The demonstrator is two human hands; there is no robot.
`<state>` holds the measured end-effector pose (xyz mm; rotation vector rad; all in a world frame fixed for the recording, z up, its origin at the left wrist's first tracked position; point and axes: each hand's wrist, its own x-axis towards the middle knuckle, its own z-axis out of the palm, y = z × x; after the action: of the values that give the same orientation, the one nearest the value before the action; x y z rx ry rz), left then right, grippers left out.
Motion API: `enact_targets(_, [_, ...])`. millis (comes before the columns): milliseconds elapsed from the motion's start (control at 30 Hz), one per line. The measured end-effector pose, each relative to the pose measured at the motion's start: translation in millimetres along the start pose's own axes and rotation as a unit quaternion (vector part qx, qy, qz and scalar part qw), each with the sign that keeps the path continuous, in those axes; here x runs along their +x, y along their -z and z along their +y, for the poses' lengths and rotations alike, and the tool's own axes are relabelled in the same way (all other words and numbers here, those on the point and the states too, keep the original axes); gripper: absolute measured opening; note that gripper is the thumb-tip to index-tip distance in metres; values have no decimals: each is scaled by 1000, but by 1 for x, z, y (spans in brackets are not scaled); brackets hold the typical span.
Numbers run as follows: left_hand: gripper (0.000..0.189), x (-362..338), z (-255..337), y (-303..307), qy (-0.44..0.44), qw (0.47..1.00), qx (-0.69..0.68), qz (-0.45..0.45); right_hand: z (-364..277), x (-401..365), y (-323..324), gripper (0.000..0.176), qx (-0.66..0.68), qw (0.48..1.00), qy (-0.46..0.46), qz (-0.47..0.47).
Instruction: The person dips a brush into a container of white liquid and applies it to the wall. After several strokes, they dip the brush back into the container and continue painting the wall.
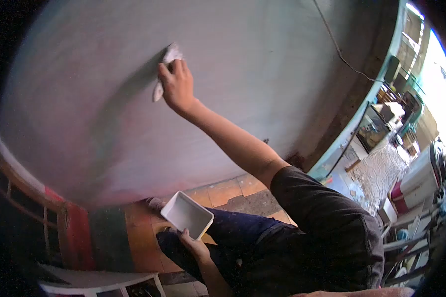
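The grey-white wall [223, 104] fills most of the head view, meeting an orange tiled floor [248, 184] below. A thin wire [338, 49] hangs along its right part; beyond its right edge lies a cluttered area. Bare wall surrounds the brush [172, 53], whose pale bristles point upward at the wall, the right hand [177, 85] gripping it. Lower down, the left hand [195, 246] grips the white rectangular tray [187, 216] by its near end.

Floor [136, 236]: orange tiles | grey patch [252, 204] among them | person's foot [156, 203] resting near wall [223, 99]
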<state>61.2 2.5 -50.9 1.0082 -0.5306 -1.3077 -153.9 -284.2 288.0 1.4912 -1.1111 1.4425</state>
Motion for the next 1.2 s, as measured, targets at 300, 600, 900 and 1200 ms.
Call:
enact_targets(300, [46,-12,26,-12,-7,1000,-18,19,-145,-19,-113,27,204,951,33,-231])
enact_targets(600, [52,-8,23,-6,-14,999,-19,47,-10,-46,-8,23,190,971,-59,-131])
enact_targets(900, [52,-4,21,-2,-26,999,9,37,-29,-58,-17,21,-13,999,1,-31])
enact_targets(1200, [40,-9,37,-8,-49,996,72,35,-171,-64,-147,16,230,964,14,-134])
